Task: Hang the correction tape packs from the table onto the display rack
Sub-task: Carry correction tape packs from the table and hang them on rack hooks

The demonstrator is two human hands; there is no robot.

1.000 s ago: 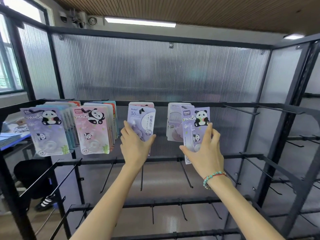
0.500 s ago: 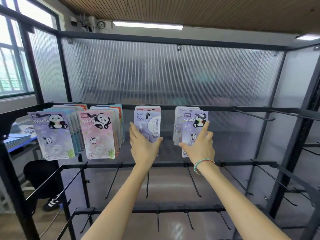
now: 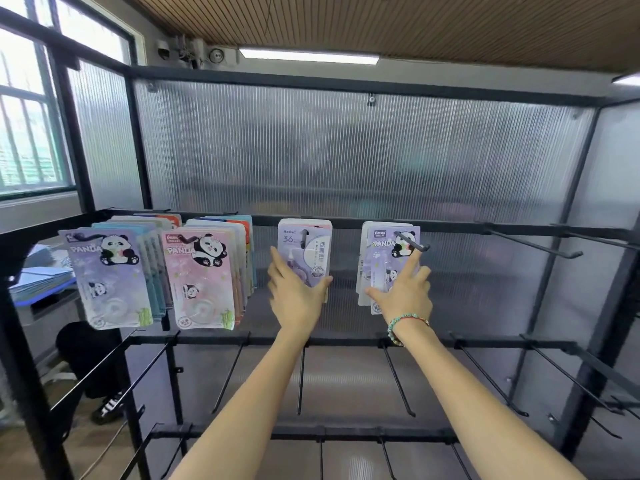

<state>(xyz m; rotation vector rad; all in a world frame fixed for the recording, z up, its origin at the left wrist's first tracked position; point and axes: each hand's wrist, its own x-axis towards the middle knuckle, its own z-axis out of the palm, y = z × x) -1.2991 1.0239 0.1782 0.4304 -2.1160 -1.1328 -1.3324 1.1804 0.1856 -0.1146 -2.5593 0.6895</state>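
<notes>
The black display rack point(image 3: 450, 224) fills the view. On its top row a purple "36" correction tape pack point(image 3: 309, 249) hangs on a hook; my left hand point(image 3: 297, 296) lies against its lower half with straight fingers. One hook to the right hangs a lilac panda pack point(image 3: 387, 255) in front of other packs. My right hand point(image 3: 404, 292) touches it with straight, spread fingers, the index finger reaching up to the hook's tip point(image 3: 424, 248). Further left hang a purple panda stack point(image 3: 108, 278) and a pink panda stack point(image 3: 200, 278).
Bare hooks point(image 3: 535, 242) stick out on the top row to the right, and more bare hooks point(image 3: 398, 379) line the lower rows. A ribbed translucent panel backs the rack. At far left stand a blue-edged table point(image 3: 41, 284) and a person's shoe point(image 3: 110, 407).
My right hand has slid the lilac panda pack back along its hook, and its fingers have straightened. My left hand stays on the "36" pack. The view has moved closer.
</notes>
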